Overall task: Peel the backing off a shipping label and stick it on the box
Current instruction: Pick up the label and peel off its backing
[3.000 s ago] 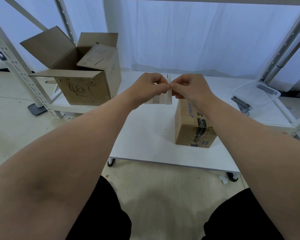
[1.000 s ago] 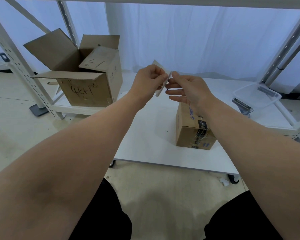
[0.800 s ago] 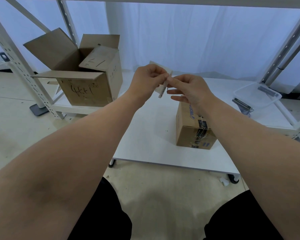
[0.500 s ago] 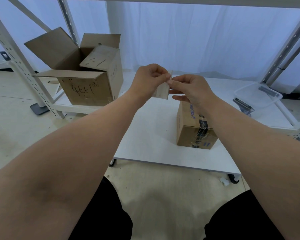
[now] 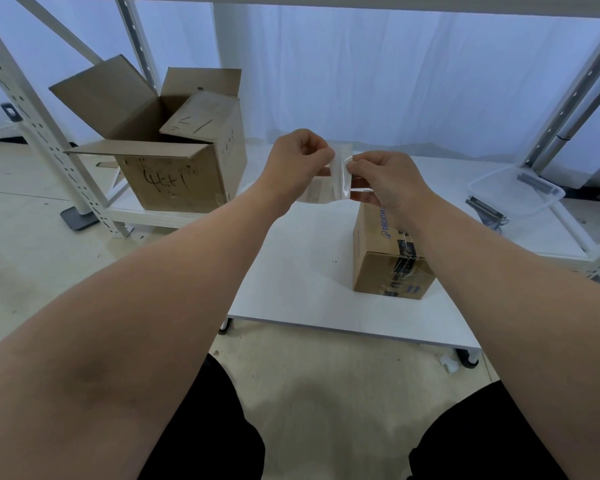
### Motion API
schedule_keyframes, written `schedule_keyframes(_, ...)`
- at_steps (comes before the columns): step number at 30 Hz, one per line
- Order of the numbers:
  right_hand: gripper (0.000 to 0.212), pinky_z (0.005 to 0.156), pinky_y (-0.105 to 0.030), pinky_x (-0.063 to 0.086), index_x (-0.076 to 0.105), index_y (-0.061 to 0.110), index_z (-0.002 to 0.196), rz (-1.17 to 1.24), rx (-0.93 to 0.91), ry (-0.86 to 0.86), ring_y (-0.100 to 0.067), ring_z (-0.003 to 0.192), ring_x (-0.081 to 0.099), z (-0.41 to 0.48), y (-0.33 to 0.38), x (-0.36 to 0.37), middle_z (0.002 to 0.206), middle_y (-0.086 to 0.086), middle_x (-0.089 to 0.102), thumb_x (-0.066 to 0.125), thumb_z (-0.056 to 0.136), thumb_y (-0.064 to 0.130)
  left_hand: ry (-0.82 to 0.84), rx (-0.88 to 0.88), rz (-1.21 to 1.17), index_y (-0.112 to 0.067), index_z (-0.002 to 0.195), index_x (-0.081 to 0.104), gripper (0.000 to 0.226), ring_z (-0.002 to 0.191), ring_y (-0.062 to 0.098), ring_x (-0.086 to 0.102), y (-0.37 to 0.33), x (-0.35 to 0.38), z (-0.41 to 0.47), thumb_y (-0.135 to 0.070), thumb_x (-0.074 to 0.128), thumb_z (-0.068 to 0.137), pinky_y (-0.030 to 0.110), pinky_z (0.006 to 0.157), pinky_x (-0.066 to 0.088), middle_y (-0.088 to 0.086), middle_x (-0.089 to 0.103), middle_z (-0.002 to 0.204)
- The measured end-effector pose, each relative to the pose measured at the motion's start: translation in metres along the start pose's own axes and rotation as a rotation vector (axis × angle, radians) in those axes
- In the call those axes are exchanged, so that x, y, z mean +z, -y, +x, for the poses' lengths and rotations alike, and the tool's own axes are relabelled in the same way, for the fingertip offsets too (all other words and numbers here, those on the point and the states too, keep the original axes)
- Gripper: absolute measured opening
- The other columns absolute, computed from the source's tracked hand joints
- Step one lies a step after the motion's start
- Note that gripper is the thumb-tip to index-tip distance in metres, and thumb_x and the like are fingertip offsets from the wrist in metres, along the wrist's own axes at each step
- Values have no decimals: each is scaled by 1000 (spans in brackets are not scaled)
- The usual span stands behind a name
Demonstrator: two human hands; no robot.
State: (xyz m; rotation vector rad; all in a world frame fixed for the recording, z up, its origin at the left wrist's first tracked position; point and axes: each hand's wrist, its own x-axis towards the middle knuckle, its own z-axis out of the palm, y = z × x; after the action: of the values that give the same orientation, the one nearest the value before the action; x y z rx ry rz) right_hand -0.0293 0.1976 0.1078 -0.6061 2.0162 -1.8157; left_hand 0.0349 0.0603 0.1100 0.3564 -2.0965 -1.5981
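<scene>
A small white shipping label [image 5: 338, 176] hangs in the air between both hands, above the white table [image 5: 302, 271]. My left hand [image 5: 297, 161] pinches its left side. My right hand [image 5: 383, 183] pinches its right edge, where a thin white layer curls away from the sheet. Below my right hand stands the small brown cardboard box [image 5: 378, 268], sealed with tape and printed with blue letters; my right wrist hides part of its top.
A large open cardboard box [image 5: 174, 174] with handwriting sits on a low shelf at the left. White rack posts [image 5: 42, 140] rise at left and right. A clear plastic bin [image 5: 515, 192] lies at the right. A white curtain hangs behind.
The label has turned from edge-on to facing me, and the hands have drawn slightly apart. A thin layer now curls off at the label's right edge under my right fingers.
</scene>
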Motion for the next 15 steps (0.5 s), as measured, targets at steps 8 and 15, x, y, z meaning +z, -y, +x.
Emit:
schedule_keyframes(8,15,72,-25,60,70,5,98,-20,8,8,-13,82,73,0,-1,0,91,-4,73,59,91,11,186,-120,37,-7,107,66,36,90,16,71,2,5,-4,-37,64,87,30,90,54,6,73,102)
schedule_keyframes(15,13,71,-25,60,69,4,96,-10,15,2,-12,78,72,0,-2,-1,89,-4,72,60,90,10,178,-108,23,-1,103,67,21,102,31,66,7,2,0,-17,59,92,38,93,54,23,67,111)
